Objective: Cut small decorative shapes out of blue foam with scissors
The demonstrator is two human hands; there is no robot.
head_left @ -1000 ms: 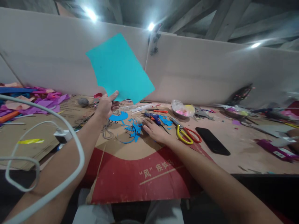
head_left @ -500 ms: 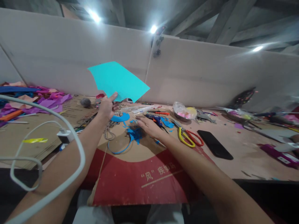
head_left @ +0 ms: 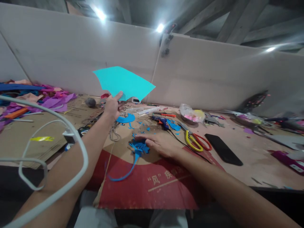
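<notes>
Raised over the back of the table, my left hand [head_left: 113,106] pinches the lower edge of a turquoise sheet [head_left: 123,81] between thumb and fingers. The sheet has curved cut-outs along its edges. My right hand [head_left: 155,144] lies low over the cardboard [head_left: 171,190], fingers stretched out and together, its edge against a heap of blue paper scraps [head_left: 138,147]. A thin blue strip [head_left: 123,178] curls from the heap toward the front. Behind it rests a wider curved blue piece [head_left: 126,118].
A glue gun [head_left: 161,122], yellow-and-red-handled scissors [head_left: 196,141] and a black phone [head_left: 223,148] lie to the right. A white cable [head_left: 82,152] loops in front of my left forearm. Colored scraps [head_left: 47,98] pile at left, and a pale partition [head_left: 209,76] stands behind.
My right hand has swept toward me, carrying the blue scraps and the thin strip nearer the front. My left hand still holds the turquoise sheet, now tilted slightly flatter.
</notes>
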